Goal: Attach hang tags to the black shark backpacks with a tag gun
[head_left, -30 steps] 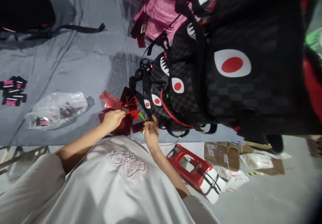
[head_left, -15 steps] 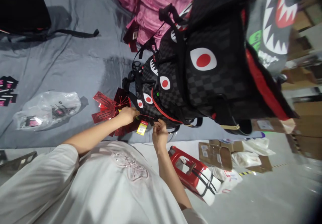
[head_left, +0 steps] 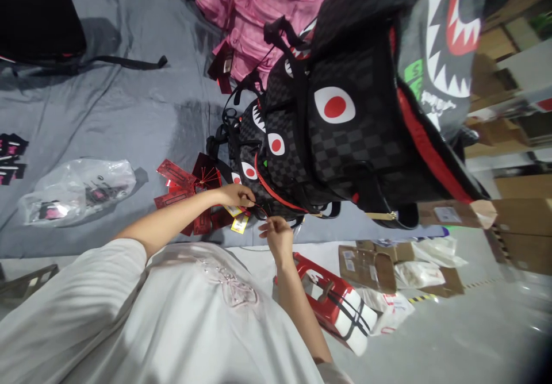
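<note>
My left hand is pinched at the lower edge of the nearest black checkered shark-face backpack, with a yellow tag hanging just below it. My right hand is pinched on a thin red string that runs up toward the left hand. A fan of red hang tags lies on the grey cloth directly left of my left hand. More shark-face backpacks are stacked behind the nearest one.
Pink backpacks lie at the top. A clear plastic bag of small tags and black-and-pink labels sit on the grey cloth-covered table. A red and white stool and cardboard scraps are on the floor.
My left hand left the red tags and moved right to the backpack's lower edge. My right hand shifted right with the string. The view swung, showing more backpacks on the right.
</note>
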Action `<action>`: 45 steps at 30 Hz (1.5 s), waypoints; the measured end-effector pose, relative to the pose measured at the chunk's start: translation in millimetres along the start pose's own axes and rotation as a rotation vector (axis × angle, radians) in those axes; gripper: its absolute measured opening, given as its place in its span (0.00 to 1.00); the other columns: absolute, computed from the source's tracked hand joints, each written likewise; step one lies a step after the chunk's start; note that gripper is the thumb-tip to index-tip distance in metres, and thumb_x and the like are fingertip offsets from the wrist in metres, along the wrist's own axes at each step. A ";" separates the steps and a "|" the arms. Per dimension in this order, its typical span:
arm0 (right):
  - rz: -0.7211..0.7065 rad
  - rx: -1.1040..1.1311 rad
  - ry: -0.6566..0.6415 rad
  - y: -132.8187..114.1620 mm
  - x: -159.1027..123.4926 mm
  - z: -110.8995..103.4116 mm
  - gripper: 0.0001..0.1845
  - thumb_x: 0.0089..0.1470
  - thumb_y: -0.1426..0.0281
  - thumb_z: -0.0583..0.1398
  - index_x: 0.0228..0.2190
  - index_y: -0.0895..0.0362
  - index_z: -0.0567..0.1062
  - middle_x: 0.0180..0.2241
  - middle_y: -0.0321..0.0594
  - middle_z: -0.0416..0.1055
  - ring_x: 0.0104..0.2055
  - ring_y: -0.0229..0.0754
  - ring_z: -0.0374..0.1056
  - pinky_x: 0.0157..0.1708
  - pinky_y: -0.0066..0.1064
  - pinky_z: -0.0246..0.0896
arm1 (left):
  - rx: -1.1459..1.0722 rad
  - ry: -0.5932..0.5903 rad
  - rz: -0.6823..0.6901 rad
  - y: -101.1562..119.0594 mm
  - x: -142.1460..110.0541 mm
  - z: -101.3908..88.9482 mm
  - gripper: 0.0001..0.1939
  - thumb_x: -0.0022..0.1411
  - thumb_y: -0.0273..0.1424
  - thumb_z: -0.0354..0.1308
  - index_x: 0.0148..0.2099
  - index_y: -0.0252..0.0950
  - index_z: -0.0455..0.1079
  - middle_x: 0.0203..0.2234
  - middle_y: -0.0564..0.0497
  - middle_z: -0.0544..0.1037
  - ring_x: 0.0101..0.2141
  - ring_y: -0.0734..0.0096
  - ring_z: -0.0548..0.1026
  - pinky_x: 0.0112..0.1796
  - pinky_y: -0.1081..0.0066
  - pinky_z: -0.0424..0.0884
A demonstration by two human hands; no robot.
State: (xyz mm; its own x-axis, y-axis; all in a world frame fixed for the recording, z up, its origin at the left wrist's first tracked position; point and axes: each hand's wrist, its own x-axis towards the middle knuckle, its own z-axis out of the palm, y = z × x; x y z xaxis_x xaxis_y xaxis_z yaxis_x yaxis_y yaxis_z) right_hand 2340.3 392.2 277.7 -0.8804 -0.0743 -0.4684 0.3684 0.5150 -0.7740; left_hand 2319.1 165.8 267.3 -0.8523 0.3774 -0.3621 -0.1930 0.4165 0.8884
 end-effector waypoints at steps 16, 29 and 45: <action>0.280 0.640 -0.452 -13.3 5.6 -1.4 0.23 0.29 0.60 0.75 0.23 0.57 0.70 0.25 0.31 0.64 0.22 0.29 0.55 0.21 0.24 0.49 | -0.026 0.505 0.244 -17.4 -19.9 28.9 0.08 0.64 0.29 0.56 0.41 0.35 0.76 0.35 0.50 0.79 0.35 0.71 0.75 0.38 0.72 0.68; 0.076 0.658 -0.051 -10.2 15.8 31.0 0.21 0.34 0.58 0.71 0.25 0.56 0.71 0.17 0.27 0.57 0.21 0.31 0.51 0.20 0.25 0.43 | 0.509 0.615 0.438 -0.2 -18.2 59.7 0.11 0.70 0.32 0.52 0.40 0.37 0.76 0.41 0.50 0.81 0.39 0.65 0.71 0.41 0.60 0.56; 0.029 0.677 0.013 -12.3 15.8 42.7 0.20 0.36 0.55 0.69 0.25 0.54 0.69 0.17 0.27 0.56 0.20 0.31 0.49 0.20 0.27 0.45 | 0.283 0.431 0.198 -2.0 -13.4 50.9 0.11 0.69 0.34 0.53 0.42 0.39 0.78 0.36 0.52 0.82 0.40 0.64 0.72 0.45 0.63 0.56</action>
State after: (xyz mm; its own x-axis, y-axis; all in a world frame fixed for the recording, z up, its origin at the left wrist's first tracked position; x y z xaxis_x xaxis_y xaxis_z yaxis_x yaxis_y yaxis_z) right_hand 2334.6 348.3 261.6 -0.8693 -0.0556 -0.4912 0.4940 -0.1323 -0.8593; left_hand 2355.7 202.0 256.0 -0.9924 0.1228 0.0056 0.0788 0.6003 0.7959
